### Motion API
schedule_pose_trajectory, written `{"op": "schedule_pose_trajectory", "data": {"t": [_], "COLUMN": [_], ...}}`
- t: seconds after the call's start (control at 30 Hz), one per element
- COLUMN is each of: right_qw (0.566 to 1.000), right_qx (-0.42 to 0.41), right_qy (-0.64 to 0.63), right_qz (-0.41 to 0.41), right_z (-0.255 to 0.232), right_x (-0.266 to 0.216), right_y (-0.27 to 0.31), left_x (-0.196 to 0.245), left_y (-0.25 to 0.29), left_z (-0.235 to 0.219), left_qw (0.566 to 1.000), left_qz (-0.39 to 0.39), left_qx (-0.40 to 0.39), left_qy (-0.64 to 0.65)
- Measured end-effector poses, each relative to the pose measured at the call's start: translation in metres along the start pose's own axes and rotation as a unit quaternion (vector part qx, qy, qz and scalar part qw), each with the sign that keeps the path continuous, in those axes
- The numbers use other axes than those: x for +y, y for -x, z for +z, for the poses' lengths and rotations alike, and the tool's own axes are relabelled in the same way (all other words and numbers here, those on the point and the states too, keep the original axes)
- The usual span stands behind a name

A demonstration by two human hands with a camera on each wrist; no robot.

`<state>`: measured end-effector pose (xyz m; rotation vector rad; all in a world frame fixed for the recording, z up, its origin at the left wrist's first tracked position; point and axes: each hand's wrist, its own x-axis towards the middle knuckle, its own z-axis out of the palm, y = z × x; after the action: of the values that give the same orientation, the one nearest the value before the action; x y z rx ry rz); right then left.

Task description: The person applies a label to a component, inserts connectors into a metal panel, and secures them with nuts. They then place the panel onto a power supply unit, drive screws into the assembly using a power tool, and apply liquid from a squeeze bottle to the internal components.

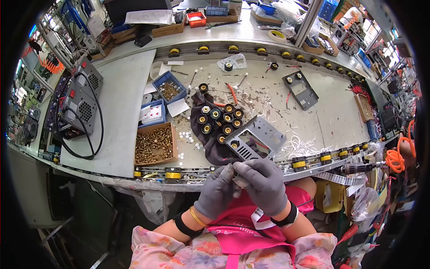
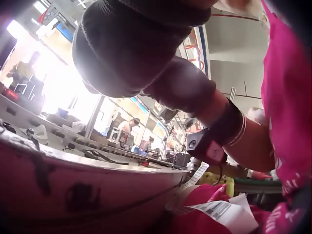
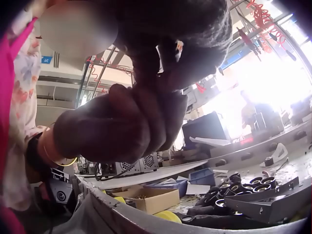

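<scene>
My gloved left hand (image 1: 215, 193) and gloved right hand (image 1: 266, 186) meet at the fingertips, in front of the bench's near edge and above a pink apron. Both hands have curled fingers; I cannot tell what is between them. In the right wrist view the left hand (image 3: 107, 126) reaches in beneath the right hand (image 3: 195, 44). Just beyond the hands, a grey metal panel with cutouts (image 1: 268, 134) leans over a dark cloth (image 1: 215, 152). Several black round parts with brass centres (image 1: 227, 118) are clustered on that cloth.
A cardboard box of brass screws (image 1: 174, 143) stands left of the cloth, with blue bins (image 1: 180, 95) behind it. Another grey panel (image 1: 307, 96) lies at right. Yellow rollers (image 1: 174, 175) line the bench edges. A boxy metal unit with black cables (image 1: 85, 98) stands far left.
</scene>
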<state>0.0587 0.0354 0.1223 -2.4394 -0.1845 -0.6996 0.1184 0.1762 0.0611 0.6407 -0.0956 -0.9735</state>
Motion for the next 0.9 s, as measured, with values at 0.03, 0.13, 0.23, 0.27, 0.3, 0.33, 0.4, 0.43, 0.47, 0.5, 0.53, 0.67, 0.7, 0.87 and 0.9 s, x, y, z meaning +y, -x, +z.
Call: {"op": "schedule_pose_trajectory", "data": {"t": [0.03,0.13,0.23,0.27,0.3,0.33,0.4,0.43,0.47,0.5,0.53,0.67,0.7,0.87,0.9], "right_qw": [1.000,0.992,0.971,0.986,0.988,0.991,0.986,0.984,0.985,0.983,0.979,0.981,0.978,0.994,0.996], "right_qx": [-0.007,-0.070,0.056,0.059,0.058,0.028,-0.030,-0.062,-0.069,-0.055,-0.041,0.030,0.057,-0.044,-0.074], "right_qy": [0.011,-0.082,0.223,0.115,0.006,-0.058,-0.142,-0.159,-0.157,-0.163,-0.170,-0.036,-0.096,-0.098,-0.049], "right_qz": [-0.013,-0.065,0.061,0.105,0.143,0.118,0.080,0.058,0.031,0.067,0.104,0.188,0.177,0.017,-0.016], "right_z": [-0.001,-0.001,-0.005,-0.007,-0.012,-0.013,-0.010,-0.008,-0.001,0.001,0.002,-0.003,-0.006,0.006,0.009], "right_x": [0.001,0.021,0.060,0.059,0.058,0.048,0.022,0.014,0.012,0.017,0.026,0.072,0.068,0.017,0.018], "right_y": [-0.004,-0.008,-0.011,-0.009,-0.011,-0.016,-0.025,-0.030,-0.033,-0.033,-0.031,-0.014,-0.011,-0.029,-0.030], "left_x": [0.001,0.008,0.013,0.016,0.017,0.016,0.017,0.017,0.014,0.013,0.014,0.027,0.028,0.018,0.017], "left_y": [0.000,0.002,0.003,0.004,0.001,0.000,0.000,-0.004,-0.006,-0.007,-0.005,-0.003,-0.007,-0.012,-0.012], "left_z": [-0.001,-0.003,-0.006,-0.010,-0.011,-0.013,-0.008,-0.005,-0.007,-0.009,-0.011,-0.015,-0.015,-0.016,-0.016], "left_qw": [0.999,0.985,0.980,0.980,0.980,0.978,0.978,0.979,0.982,0.981,0.979,0.979,0.979,0.978,0.981], "left_qz": [-0.032,-0.095,-0.092,-0.091,-0.086,-0.086,-0.086,-0.081,-0.074,-0.073,-0.071,-0.038,-0.039,-0.072,-0.068], "left_qx": [-0.001,0.018,0.044,0.028,0.011,-0.005,0.019,0.027,0.011,0.002,-0.004,-0.003,0.001,-0.008,-0.014], "left_qy": [0.044,0.143,0.171,0.174,0.179,0.189,0.187,0.185,0.172,0.182,0.192,0.199,0.201,0.196,0.183]}}
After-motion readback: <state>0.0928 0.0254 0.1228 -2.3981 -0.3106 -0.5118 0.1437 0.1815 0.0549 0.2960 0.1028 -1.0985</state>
